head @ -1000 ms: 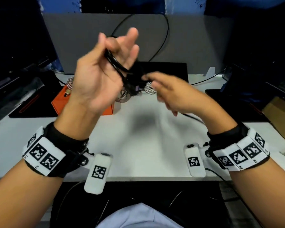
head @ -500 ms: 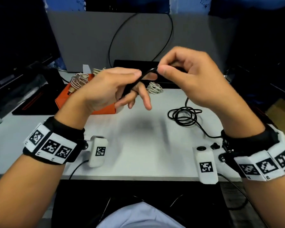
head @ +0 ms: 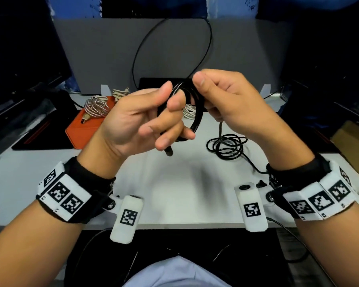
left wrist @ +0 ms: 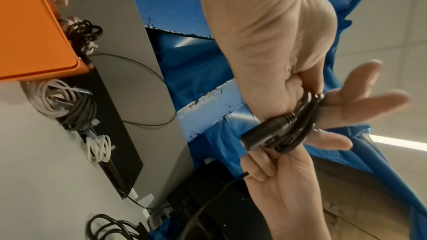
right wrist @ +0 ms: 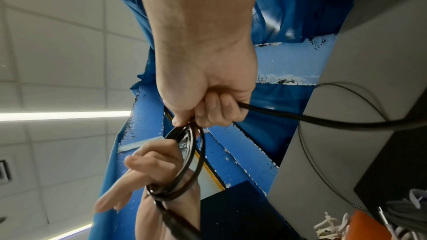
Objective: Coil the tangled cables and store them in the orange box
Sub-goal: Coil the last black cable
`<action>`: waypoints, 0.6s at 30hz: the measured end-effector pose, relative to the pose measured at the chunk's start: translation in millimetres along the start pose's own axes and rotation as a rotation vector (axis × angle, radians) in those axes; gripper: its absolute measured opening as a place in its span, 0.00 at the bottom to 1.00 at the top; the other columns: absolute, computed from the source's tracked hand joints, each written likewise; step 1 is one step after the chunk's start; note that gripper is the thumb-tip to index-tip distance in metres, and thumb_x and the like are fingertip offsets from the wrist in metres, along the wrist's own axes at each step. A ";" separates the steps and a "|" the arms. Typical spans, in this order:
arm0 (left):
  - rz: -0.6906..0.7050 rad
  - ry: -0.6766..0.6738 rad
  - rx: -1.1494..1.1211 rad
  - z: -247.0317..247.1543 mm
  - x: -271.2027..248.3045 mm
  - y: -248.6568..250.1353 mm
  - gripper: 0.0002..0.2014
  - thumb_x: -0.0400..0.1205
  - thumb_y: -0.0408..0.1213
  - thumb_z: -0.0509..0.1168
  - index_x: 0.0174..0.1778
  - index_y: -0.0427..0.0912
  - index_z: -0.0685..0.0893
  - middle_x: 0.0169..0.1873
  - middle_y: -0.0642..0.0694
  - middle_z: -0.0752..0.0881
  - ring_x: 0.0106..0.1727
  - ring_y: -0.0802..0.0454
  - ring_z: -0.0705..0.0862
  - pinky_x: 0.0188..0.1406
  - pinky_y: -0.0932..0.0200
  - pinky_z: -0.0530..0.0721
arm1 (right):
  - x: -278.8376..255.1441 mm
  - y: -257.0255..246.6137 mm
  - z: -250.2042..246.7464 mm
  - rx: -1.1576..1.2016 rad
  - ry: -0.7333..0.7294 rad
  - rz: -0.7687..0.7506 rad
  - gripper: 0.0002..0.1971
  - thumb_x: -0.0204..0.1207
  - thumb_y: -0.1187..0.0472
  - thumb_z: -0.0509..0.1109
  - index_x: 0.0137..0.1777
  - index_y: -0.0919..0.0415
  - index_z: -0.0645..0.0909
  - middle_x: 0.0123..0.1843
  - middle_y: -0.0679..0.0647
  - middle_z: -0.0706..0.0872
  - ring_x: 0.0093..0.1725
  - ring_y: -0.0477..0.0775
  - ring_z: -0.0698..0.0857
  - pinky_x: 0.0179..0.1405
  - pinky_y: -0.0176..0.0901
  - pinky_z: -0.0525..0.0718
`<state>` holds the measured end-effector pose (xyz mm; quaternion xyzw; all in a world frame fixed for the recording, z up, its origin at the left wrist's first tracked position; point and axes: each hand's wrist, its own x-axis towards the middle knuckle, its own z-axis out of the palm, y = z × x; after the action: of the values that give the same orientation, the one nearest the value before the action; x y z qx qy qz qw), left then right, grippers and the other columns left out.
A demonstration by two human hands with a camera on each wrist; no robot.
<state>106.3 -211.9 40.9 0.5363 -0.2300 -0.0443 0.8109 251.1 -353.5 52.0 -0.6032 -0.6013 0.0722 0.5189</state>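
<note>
Both hands are raised over the white table with a black cable coil (head: 196,119) between them. My left hand (head: 153,121) holds the coil's loops against its palm with the thumb, and the plug end (left wrist: 263,134) sticks out below. My right hand (head: 220,98) pinches the top of the coil (right wrist: 184,154) and grips the loose cable (right wrist: 323,121). The rest of that cable lies in a loose heap (head: 226,147) on the table. The orange box (head: 85,129) sits at the back left with a braided silver cable (head: 95,106) on it.
White coiled cables (head: 188,111) lie behind the hands, and more white and grey bundles (left wrist: 69,105) sit beside the box. A grey panel (head: 104,54) stands at the table's back with a thin black wire (head: 137,56) looped on it. Dark mats lie left and right.
The hands came together and lowered; my left hand turned palm-up under the coil. Another loop has been laid onto the coil, and the heap on the table has come into view.
</note>
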 end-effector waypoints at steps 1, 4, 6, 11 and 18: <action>0.020 -0.001 -0.040 1.9 0.4 0.1 0.20 0.93 0.40 0.46 0.47 0.38 0.82 0.18 0.51 0.72 0.27 0.52 0.86 0.59 0.52 0.85 | -0.6 -1.8 -0.3 0.031 -0.007 0.007 0.25 0.93 0.54 0.58 0.44 0.79 0.71 0.29 0.41 0.65 0.26 0.42 0.62 0.25 0.31 0.62; 0.118 0.010 -0.163 8.6 4.0 0.4 0.21 0.93 0.39 0.44 0.55 0.30 0.81 0.19 0.50 0.70 0.18 0.52 0.74 0.53 0.52 0.87 | -0.8 -1.8 0.9 0.108 0.025 0.069 0.24 0.94 0.52 0.57 0.48 0.77 0.71 0.27 0.40 0.64 0.24 0.45 0.60 0.21 0.39 0.58; 0.208 0.083 -0.210 9.7 5.7 6.6 0.23 0.93 0.38 0.45 0.71 0.22 0.74 0.21 0.46 0.73 0.18 0.53 0.65 0.50 0.51 0.88 | 1.7 5.4 3.1 0.071 0.083 0.105 0.19 0.94 0.51 0.56 0.48 0.66 0.74 0.27 0.48 0.66 0.21 0.49 0.63 0.18 0.44 0.63; 0.566 0.419 -0.290 -11.9 -0.1 28.4 0.26 0.95 0.37 0.47 0.83 0.19 0.57 0.44 0.41 0.90 0.21 0.53 0.73 0.54 0.52 0.87 | -2.5 20.5 20.0 -0.217 -0.197 0.252 0.14 0.94 0.54 0.55 0.74 0.51 0.77 0.33 0.55 0.77 0.18 0.49 0.79 0.21 0.50 0.86; 0.363 0.923 0.699 -35.4 -1.6 25.4 0.13 0.95 0.35 0.49 0.65 0.33 0.76 0.54 0.46 0.94 0.38 0.52 0.91 0.53 0.59 0.86 | -16.0 -10.0 37.8 -0.408 -0.619 0.144 0.15 0.91 0.53 0.64 0.72 0.55 0.83 0.36 0.24 0.80 0.39 0.20 0.79 0.44 0.20 0.73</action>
<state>115.4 -170.6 51.7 0.6868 0.0564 0.4100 0.5974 213.4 -348.5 33.5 -0.6844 -0.6879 0.1660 0.1756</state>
